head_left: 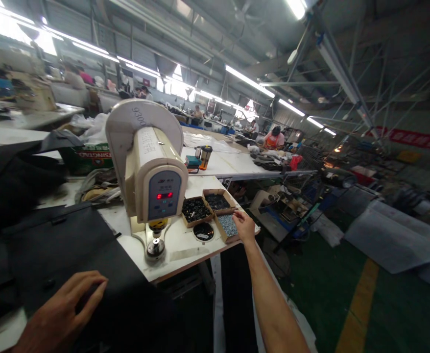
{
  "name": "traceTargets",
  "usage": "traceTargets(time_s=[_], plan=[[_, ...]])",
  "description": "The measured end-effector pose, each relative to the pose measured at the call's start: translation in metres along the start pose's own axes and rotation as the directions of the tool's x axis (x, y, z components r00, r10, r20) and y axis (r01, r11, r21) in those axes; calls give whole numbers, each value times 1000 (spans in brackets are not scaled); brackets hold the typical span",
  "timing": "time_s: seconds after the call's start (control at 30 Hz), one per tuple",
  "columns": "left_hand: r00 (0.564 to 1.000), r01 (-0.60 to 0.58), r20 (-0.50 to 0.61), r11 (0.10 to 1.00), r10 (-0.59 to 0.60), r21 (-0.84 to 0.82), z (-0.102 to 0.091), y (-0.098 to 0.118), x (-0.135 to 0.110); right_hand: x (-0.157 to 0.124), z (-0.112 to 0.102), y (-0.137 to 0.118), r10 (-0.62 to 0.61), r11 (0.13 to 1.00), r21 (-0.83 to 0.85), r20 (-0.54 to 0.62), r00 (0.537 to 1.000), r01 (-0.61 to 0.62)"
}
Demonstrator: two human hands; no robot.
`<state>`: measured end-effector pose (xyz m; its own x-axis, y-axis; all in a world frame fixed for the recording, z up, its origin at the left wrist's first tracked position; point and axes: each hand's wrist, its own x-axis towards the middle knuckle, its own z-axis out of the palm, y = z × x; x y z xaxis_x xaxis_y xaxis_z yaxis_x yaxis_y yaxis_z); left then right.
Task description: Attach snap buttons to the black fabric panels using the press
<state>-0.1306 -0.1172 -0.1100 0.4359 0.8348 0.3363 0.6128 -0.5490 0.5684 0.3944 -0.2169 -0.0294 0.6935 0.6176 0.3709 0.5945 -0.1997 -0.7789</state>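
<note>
At the lower left, my left hand (62,311) is closed, thumb and fingers curled together on black fabric (119,274). The black fabric spreads over the left side of the bench. My right hand (244,225) reaches over the right edge of an open box of small silvery metal pieces (226,224). Its fingertips are pinched; whatever lies between them is too small to make out. Between the hands stands a cream-coloured press machine (159,171) with a red-lit display. A round metal die (155,249) sits under its head.
Beside the metal pieces are a box of black rings (195,210), another box of dark parts (218,200) and a round recess with black parts (203,231). Behind are a long white table (229,159), a green carton (90,156) and a co-worker (274,138). Plastic-covered stacks (391,235) stand right.
</note>
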Motion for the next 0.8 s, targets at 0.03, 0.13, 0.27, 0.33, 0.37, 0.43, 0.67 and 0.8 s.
traceTargets(time_s=[0.03, 0.13, 0.27, 0.33, 0.37, 0.43, 0.67, 0.8], plan=[[999, -34, 26, 999, 35, -36, 3, 16, 3, -7, 3, -7, -19, 999, 26, -11, 1000, 19], [968, -192, 128, 964, 218, -185, 14, 85, 21, -37, 22, -31, -103, 984, 147, -26, 994, 106], [926, -324, 91, 894, 367, -311, 43, 179, 73, -80, 64, -52, -141, 937, 333, 83, 986, 106], [912, -359, 58, 860, 405, -362, 64, 213, 108, -94, 84, -51, -102, 948, 313, 136, 985, 55], [904, -375, 45, 841, 425, -390, 75, 225, 126, -98, 92, -49, -79, 960, 276, 132, 988, 40], [888, -409, 21, 809, 459, -422, 98, 244, 165, -103, 106, -41, -62, 981, 188, 66, 996, 49], [865, -406, 243, 897, 438, -173, 168, 294, 281, -105, 117, -33, -141, 990, 17, 17, 990, 141], [848, -354, 372, 926, 378, -132, 184, 301, 296, -113, 106, -21, -108, 992, -48, 89, 990, 113]])
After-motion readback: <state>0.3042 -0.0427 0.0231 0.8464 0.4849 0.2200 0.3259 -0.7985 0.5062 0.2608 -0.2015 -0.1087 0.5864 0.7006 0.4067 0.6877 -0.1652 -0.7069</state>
